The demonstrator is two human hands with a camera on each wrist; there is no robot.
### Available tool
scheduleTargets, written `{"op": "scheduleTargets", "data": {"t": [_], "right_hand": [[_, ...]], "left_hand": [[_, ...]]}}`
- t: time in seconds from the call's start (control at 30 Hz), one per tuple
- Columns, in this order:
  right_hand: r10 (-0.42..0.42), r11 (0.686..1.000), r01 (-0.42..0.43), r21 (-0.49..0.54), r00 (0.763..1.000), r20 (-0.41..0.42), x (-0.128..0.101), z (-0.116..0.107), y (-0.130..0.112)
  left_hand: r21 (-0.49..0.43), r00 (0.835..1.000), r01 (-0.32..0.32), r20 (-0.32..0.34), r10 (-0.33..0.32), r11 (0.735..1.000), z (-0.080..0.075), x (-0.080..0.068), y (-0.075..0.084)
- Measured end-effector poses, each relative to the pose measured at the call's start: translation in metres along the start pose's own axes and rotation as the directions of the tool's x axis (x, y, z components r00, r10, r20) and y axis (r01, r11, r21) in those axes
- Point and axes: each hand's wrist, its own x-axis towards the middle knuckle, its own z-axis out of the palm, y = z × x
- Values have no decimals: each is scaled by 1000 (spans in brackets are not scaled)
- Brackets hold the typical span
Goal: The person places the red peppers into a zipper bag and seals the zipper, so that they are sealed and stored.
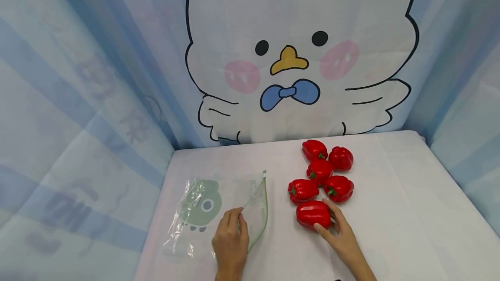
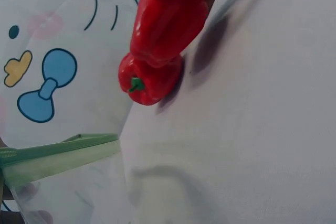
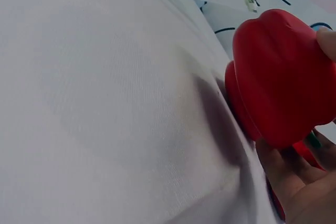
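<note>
While left hand [image 1: 230, 242] pinches green zip edge of clear bag [image 1: 218, 211] flat on table [image 1: 410, 211], right hand [image 1: 340, 233] curls fingers round nearest pepper [image 1: 313, 214]. Five more peppers [image 1: 326, 170] clustered just behind, near wall with duck print [image 1: 289, 62].
</note>
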Motion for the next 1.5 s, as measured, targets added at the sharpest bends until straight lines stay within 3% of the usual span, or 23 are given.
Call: {"op": "scheduleTargets", "data": {"t": [0.3,0.67,0.97,1.1,1.27,1.5], "right_hand": [[-45,990,46,136,999,-15,-1,24,-9],[-32,983,27,180,999,23,-2,48,-20],[-79,979,68,190,995,53,-4,73,-31],[-177,972,165,168,982,59,-2,81,-36],[-325,944,317,96,943,77,0,89,-41],[-376,922,384,-48,918,129,2,99,-48]], "left_hand": [[-3,1000,-16,-3,16,1000,5,-5,3],[0,1000,-14,21,14,1000,6,-7,8],[-3,1000,-19,25,19,1000,7,-8,9],[-8,999,-10,38,11,1000,7,-8,11],[-25,999,-11,35,12,1000,7,-8,13],[-24,998,5,59,-4,1000,5,-9,16]]}}
